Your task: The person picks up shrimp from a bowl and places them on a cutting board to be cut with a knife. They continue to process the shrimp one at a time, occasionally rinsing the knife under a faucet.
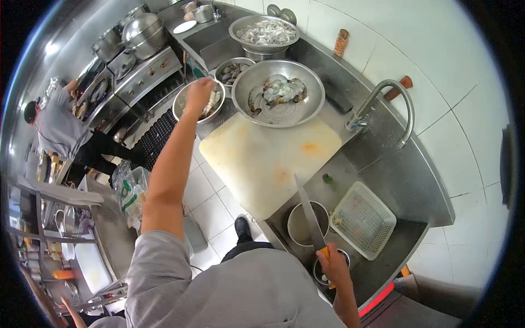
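My left hand (200, 94) is held over a metal bowl (178, 104) with pale pieces in it, left of the cutting board. Its fingers look curled together; what they hold, if anything, is hidden. In my right hand (332, 263) is a long kitchen knife (310, 218) with an orange handle, its blade pointing up toward the white cutting board (262, 158). Behind the board stands a wide metal colander (311, 112) with a heap of shrimp (279, 90), some grey and some dark. A smaller bowl (251, 61) with dark shrimp sits beside it.
A large bowl (234, 35) of pale seafood stands at the back. In the sink to the right lie a white plastic basket (383, 221) and a metal pot (292, 227), below a curved tap (407, 104). Another person (65, 128) stands by the stove (147, 76) at left.
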